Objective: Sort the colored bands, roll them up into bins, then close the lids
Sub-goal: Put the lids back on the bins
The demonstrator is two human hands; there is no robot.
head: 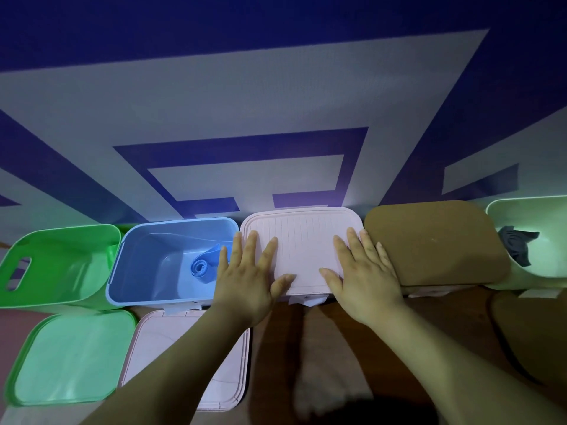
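Left hand (248, 271) and right hand (365, 271) flat on pink lid (306, 240), fingers (252, 245) straight, spread apart

I counted five bins: green bin (76, 271), blue bin (147, 271), pale green bin (546, 256), and two closed under a ridged pink lid (300, 240) and a brown lid (435, 240). There were three more lids: loose green lid (70, 357), loose pink lid (147, 345), loose brown lid (534, 332). I saw two bands: blue band (201, 266), grey band (517, 243).

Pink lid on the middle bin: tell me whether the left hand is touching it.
Touching. The head view shows the left hand lying flat on the pink lid, no gap between them.
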